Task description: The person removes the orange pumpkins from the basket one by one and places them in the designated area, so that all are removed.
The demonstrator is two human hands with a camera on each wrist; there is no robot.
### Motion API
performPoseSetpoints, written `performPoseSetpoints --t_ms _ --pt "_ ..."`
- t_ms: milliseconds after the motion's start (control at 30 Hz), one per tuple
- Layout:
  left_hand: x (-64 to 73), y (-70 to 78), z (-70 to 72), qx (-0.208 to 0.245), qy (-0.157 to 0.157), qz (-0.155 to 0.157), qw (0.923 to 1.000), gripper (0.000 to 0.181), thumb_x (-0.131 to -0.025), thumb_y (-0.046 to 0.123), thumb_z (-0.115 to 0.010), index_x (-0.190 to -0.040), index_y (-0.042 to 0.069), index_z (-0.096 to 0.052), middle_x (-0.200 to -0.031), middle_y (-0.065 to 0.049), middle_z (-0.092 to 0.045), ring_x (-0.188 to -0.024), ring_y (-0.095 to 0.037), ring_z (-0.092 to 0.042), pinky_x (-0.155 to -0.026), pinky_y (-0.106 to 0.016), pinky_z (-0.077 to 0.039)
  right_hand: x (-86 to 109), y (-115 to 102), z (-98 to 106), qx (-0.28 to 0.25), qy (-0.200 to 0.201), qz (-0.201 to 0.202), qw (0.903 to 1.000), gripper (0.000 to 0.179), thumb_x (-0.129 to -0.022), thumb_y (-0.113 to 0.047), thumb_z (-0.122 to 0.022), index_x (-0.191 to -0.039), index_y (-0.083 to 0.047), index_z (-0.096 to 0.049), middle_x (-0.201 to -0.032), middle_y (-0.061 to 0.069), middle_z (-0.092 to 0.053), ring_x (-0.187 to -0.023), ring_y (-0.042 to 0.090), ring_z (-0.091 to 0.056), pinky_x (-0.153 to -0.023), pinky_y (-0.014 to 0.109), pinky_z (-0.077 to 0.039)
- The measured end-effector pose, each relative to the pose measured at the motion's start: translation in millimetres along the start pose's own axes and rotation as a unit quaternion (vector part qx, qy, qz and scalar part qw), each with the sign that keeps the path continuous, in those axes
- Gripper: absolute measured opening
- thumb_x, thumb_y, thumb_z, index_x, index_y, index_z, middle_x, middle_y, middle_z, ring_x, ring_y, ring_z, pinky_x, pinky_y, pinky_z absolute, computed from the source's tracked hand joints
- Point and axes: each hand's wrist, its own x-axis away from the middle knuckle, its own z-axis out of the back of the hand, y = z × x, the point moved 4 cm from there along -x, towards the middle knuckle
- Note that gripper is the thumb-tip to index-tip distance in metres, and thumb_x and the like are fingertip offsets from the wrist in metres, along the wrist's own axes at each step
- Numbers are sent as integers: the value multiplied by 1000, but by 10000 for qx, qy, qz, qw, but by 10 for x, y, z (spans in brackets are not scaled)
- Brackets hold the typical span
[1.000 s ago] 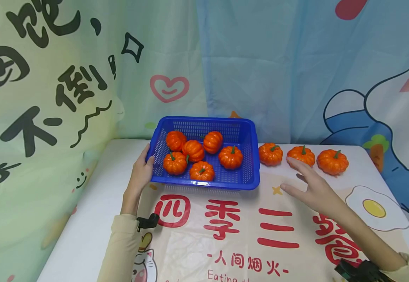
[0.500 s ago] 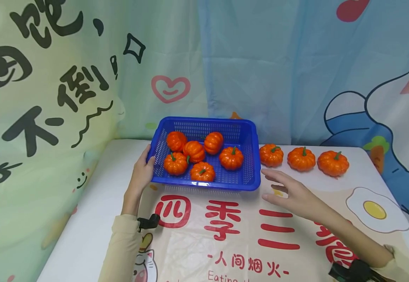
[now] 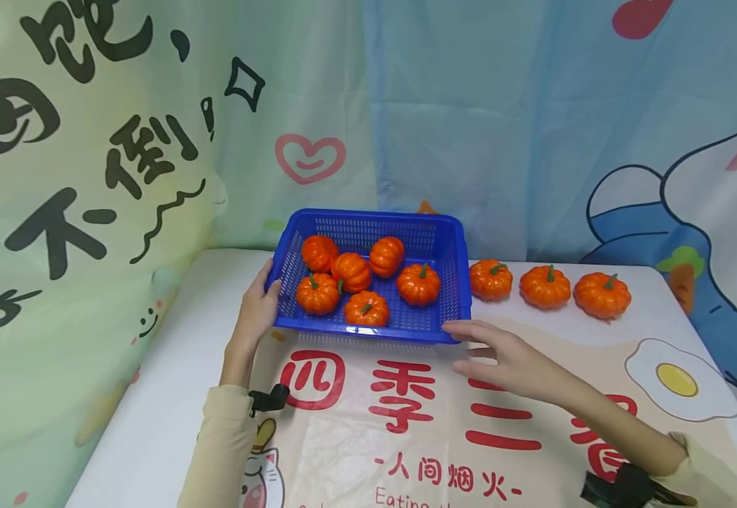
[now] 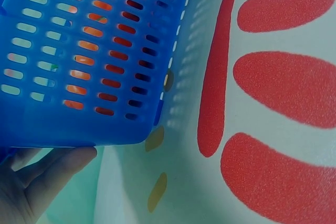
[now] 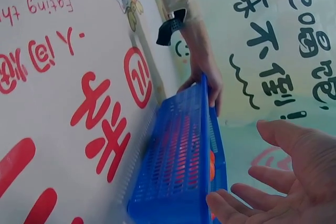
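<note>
A blue perforated plastic basket holds several small orange pumpkins with green stems. My left hand grips the basket's left side, thumb on the near side and fingers behind the wall. In the left wrist view the thumb lies against the blue rim. My right hand is open at the basket's front right corner, fingers spread and slightly bent, with the index fingertip overlapping the rim. The right wrist view shows those spread fingers close beside the basket's rim, holding nothing.
Three more pumpkins stand in a row on the white table, right of the basket. A printed beige mat with red characters covers the front. A patterned curtain hangs behind the table's back edge.
My right hand has moved left and slightly down, from in front of the middle loose pumpkin to the basket's front right corner. The left hand, basket and pumpkins have stayed in place.
</note>
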Motion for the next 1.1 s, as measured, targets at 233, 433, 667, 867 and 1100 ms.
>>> performPoseSetpoints --t_ms 233,433,667,867,1100 --pt "-2 -12 -14 13 -57 51 10000 56 -104 28 -35 -157 20 -16 -162 -11 -24 -149 -33 -24 -122 -53 -19 -47 -90 -89 -318 -444 -18 9985 59 -93 -28 -64 -144 -6 -44 -146 20 -48 -132 42 -47 -97 47 -53" --pt "3 2 -10 -29 -60 62 10000 56 -104 28 -34 -157 20 -16 -162 -11 -24 -149 -33 -24 -122 -52 -19 -88 -158 -162 -241 -553 28 9982 59 -93 -30 -64 -143 -6 -45 -145 20 -48 -131 42 -49 -97 47 -53" --pt "-13 -13 6 -58 0 31 10000 56 -104 27 -34 -157 19 -18 -161 -12 -25 -148 -34 -25 -122 -52 -18 -277 -241 -193 20 -620 275 9977 59 -93 -31 -64 -142 -6 -46 -145 18 -49 -130 38 -50 -99 45 -52" --pt "-15 -16 0 -40 -14 31 10000 56 -104 27 -35 -157 18 -18 -161 -12 -25 -149 -33 -25 -122 -51 -19 -700 -323 -118 336 -618 288 9971 57 -94 -29 -63 -141 -3 -47 -144 20 -49 -131 40 -50 -101 46 -51" --pt "-14 9 -6 -33 80 -28 10000 56 -103 25 -36 -156 15 -20 -160 -14 -27 -147 -36 -27 -121 -53 -21 -1437 -297 96 1488 -403 -376 9873 67 -92 -32 -64 -146 -2 -40 -150 22 -42 -139 39 -39 -113 56 -35"
